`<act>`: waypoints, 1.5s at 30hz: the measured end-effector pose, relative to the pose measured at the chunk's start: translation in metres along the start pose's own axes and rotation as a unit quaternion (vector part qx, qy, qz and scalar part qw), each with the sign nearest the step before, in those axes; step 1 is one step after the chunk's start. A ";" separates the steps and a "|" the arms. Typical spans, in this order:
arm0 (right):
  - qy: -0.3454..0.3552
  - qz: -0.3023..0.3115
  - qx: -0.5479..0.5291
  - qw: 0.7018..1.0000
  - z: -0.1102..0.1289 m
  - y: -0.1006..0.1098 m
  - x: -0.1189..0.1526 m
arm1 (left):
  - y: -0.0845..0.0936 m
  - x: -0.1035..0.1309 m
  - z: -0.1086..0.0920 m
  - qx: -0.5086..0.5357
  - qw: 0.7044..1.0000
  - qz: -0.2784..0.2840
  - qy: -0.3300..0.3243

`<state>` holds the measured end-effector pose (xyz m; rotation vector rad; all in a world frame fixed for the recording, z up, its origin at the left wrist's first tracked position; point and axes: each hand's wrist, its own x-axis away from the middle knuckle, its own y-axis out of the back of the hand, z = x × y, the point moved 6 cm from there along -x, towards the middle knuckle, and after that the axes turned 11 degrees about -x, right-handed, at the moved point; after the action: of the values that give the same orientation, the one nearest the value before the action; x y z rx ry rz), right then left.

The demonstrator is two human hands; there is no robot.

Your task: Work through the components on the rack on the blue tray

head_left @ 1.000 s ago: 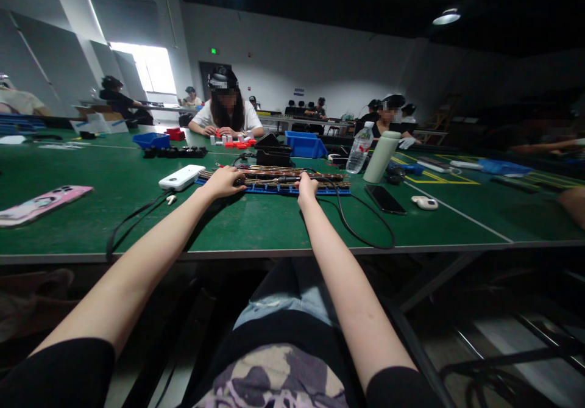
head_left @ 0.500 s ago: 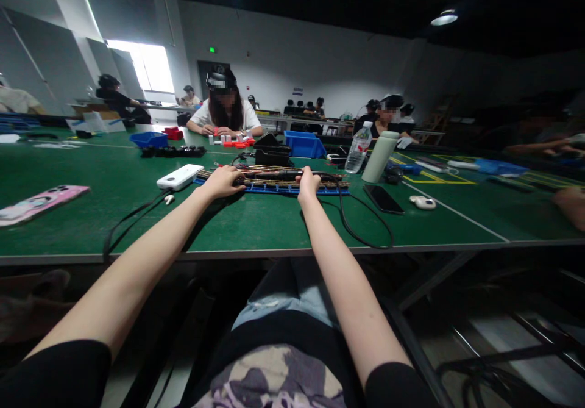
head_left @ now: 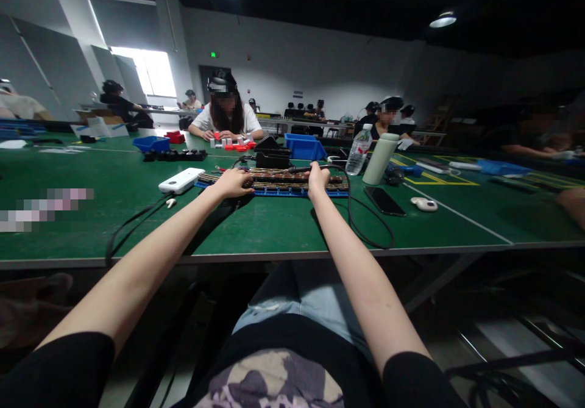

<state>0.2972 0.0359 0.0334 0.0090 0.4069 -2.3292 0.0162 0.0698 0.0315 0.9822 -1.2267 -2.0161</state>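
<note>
In front of me lies a blue rack with long brown and gold strips laid lengthwise along it. My left hand rests over the left part of the strips, thumb and fingers apart. Closed around a black pen-shaped corded tool, my right hand is above the rack's right half. The tool points left, and its black cable loops down to the right on the table. Its tip is too small to make out.
Behind the rack stand a black box and a blue bin. A white device lies left. To the right are a water bottle, a green flask, a phone and an earphone case. A person sits opposite.
My right hand has lifted slightly with the corded tool, which now sits higher over the rack's far side. The cable has swung right. My left hand stays on the strips.
</note>
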 end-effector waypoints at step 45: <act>-0.059 0.071 -0.092 0.992 -0.014 0.023 0.003 | -0.003 -0.021 -0.039 0.068 0.998 -0.018 0.000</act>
<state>0.3095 0.0231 0.0132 -0.1823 0.5413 -2.1329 0.0599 0.0684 0.0228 1.0740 -1.3706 -1.9810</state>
